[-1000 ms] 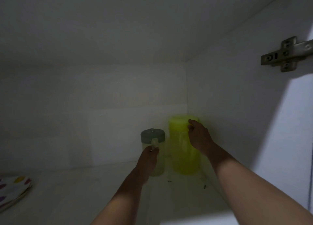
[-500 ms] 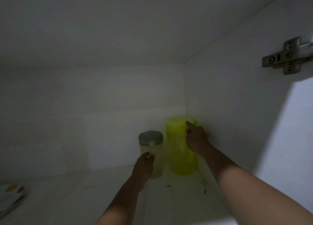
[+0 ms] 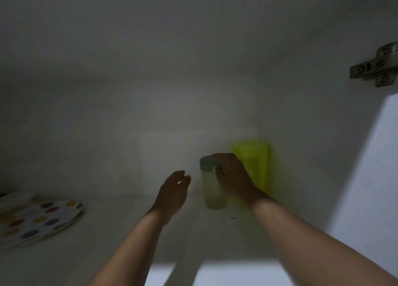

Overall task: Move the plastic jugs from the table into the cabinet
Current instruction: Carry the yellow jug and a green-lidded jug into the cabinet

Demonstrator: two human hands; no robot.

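Two plastic jugs stand upright on the dim cabinet shelf (image 3: 120, 231), close to the back right corner. The tall yellow-green jug (image 3: 256, 169) is against the right wall. Just left of it stands the smaller clear jug (image 3: 212, 190) with a grey lid. My right hand (image 3: 231, 175) reaches across and its fingers wrap the small jug's upper part and lid. My left hand (image 3: 173, 190) hovers a little left of that jug, fingers loosely apart and holding nothing. The frame is blurred by motion.
A stack of polka-dot plates (image 3: 36, 219) lies on the shelf at the far left. A metal door hinge (image 3: 377, 66) is fixed to the right cabinet wall. The shelf's front edge is lit at the bottom.
My left hand has let go of the small jug and drawn back to its left. My right hand has left the yellow-green jug and moved onto the small jug. The view has swung left.
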